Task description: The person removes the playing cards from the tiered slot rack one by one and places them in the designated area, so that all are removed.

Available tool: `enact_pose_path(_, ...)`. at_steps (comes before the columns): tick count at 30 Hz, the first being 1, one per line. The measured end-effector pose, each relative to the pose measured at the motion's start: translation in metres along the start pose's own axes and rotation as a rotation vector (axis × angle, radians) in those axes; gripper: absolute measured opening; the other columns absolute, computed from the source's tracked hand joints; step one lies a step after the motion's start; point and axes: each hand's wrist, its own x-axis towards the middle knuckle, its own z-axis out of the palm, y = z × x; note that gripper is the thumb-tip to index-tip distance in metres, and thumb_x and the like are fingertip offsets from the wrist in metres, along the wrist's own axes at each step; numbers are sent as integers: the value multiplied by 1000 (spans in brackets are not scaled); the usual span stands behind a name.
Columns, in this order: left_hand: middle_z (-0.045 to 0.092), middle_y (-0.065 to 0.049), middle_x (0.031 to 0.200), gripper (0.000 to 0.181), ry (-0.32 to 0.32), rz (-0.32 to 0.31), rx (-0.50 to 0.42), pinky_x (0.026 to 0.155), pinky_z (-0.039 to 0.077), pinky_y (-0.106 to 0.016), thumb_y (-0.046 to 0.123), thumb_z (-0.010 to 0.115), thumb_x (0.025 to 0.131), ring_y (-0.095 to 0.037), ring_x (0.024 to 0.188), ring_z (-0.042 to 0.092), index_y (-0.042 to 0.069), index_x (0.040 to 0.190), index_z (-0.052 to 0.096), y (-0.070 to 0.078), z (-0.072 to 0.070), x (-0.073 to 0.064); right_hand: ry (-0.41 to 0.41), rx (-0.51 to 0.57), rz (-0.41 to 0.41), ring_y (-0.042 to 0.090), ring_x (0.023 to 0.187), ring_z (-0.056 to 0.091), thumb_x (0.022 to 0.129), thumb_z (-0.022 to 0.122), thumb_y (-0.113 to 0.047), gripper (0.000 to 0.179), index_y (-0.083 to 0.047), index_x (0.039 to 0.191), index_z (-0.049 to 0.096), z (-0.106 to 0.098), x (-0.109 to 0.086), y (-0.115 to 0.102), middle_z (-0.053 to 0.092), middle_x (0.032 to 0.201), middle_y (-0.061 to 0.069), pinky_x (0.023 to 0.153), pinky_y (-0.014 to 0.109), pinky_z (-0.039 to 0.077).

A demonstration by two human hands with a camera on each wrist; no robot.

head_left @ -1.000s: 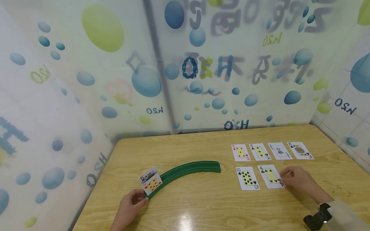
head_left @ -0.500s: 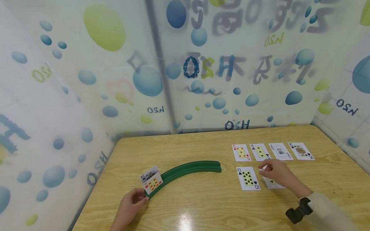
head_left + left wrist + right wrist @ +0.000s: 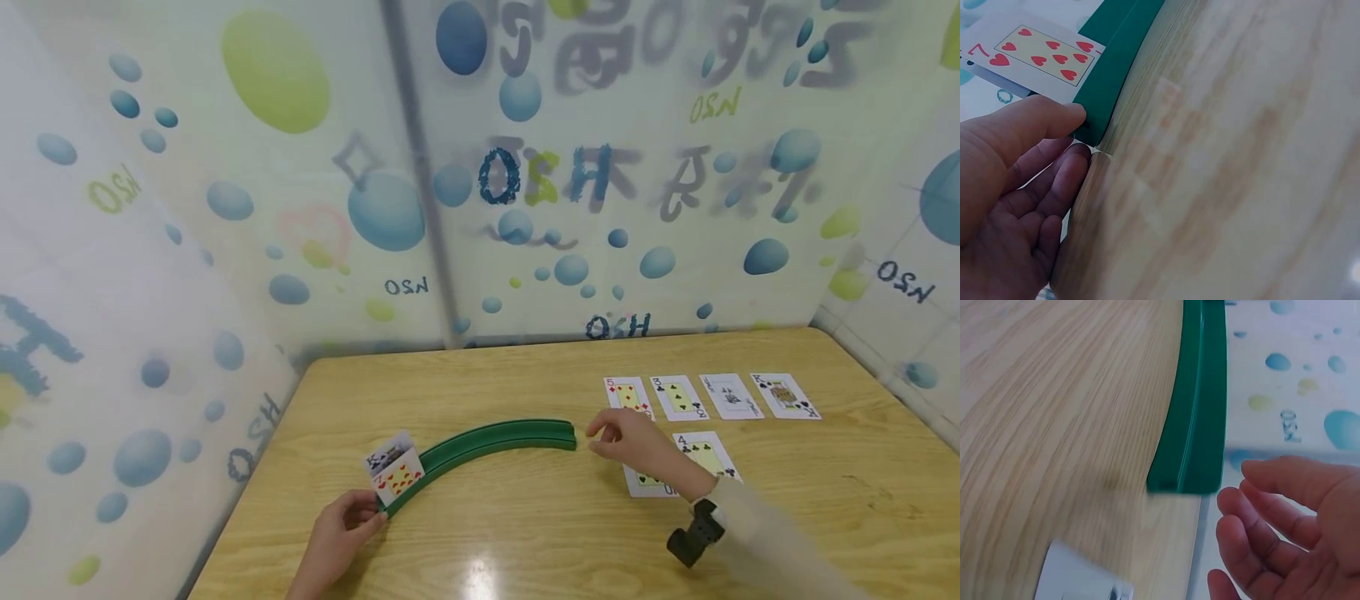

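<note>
Nearest: pale sleeve (image 3: 772, 537) on the right arm, black device (image 3: 697, 533) at the wrist. Left hand (image 3: 345, 527) at the near, left end of a curved green card rack (image 3: 491, 443); grip clamped on that end, thumb on its front face, fingertips behind. Rack rests on the wood-grain desk (image 3: 525, 533). Standing in its left end, tilted: seven of hearts (image 3: 399, 480) in front, a king (image 3: 390, 454) showing behind it.

Right hand (image 3: 633, 442) just beside the rack's right end, gap visible in the right wrist view. Grip apart: fingers loosely bent, thumb and index tips separated. Hand and forearm mask most of a ten (image 3: 647, 487). Four of clubs (image 3: 708, 455) next to it, face up.

Back row, face up, left to right: five of diamonds (image 3: 627, 393), partly covered by the right hand; three of clubs (image 3: 679, 397); apparent joker (image 3: 731, 396); another king (image 3: 785, 396).

Farthest: wall covering (image 3: 525, 271) with blue and green spots, mirrored lettering.
</note>
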Motion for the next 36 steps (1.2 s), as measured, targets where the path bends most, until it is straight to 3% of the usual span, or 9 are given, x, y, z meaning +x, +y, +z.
enact_pose_path(5,60,-7,89,28,2,-4,-8,69,49,-26,6,71,79,-17,81,57,-6,101,60,0,0,0,-51,41,-102,8,59,45,82,66,-4,10,0,91,64,20,19,-20,52,67,-3,51,23,40)
enact_pose_path(11,60,-7,89,27,5,-3,-9,69,50,-27,6,71,78,-17,81,57,-6,100,60,2,1,0,-117,55,-167,7,60,47,82,66,-5,11,-2,92,64,44,38,-41,53,68,-5,54,23,42)
enact_pose_path(20,60,-7,90,26,9,-10,-4,70,49,-27,5,71,78,-17,82,57,-5,99,60,2,1,1,-299,162,-309,5,69,53,87,63,-12,12,-4,97,64,73,62,-70,59,77,-6,66,23,46)
enact_pose_path(26,60,-7,90,25,12,-2,-16,70,49,-26,4,70,78,-17,82,56,-5,100,60,2,2,1,-345,159,-327,3,71,53,86,64,-8,12,-6,97,64,92,80,-87,58,77,-9,70,21,46)
enact_pose_path(36,61,-8,89,26,22,19,-25,69,50,-25,3,70,78,-17,81,57,-6,99,60,3,2,-1,-340,149,-325,3,71,54,84,66,-9,10,-10,94,65,114,99,-104,58,77,-9,69,19,46)
